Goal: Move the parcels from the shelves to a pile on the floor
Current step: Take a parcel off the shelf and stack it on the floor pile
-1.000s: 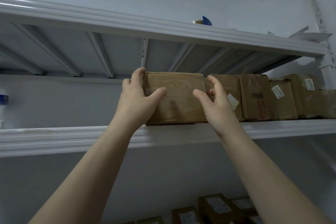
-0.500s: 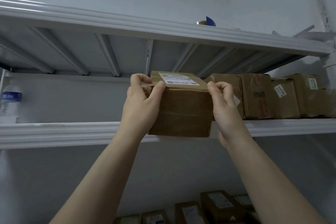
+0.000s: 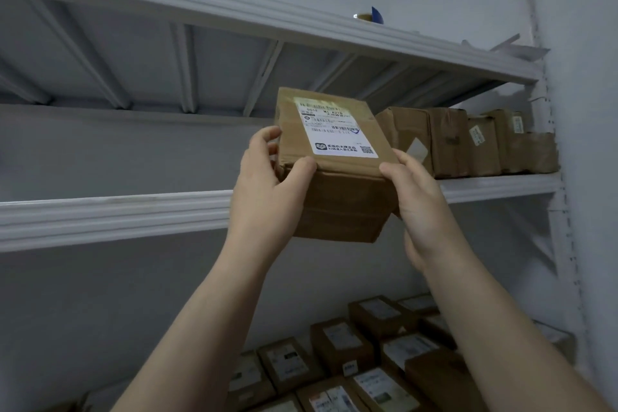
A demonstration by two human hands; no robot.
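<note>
Now the shelf sits behind the parcel, which I hold in the air before its front edge, apart from the row on the right. My left hand and right hand each grip a side, thumbs on top. I'd lower it level and close to my body. Its white label shows a barcode, a QR code and Chinese print, too small to read

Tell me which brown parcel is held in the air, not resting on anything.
The cardboard parcel gripped between the left hand and the right hand, white label up. The row of parcels behind it rests on the middle shelf.
</note>
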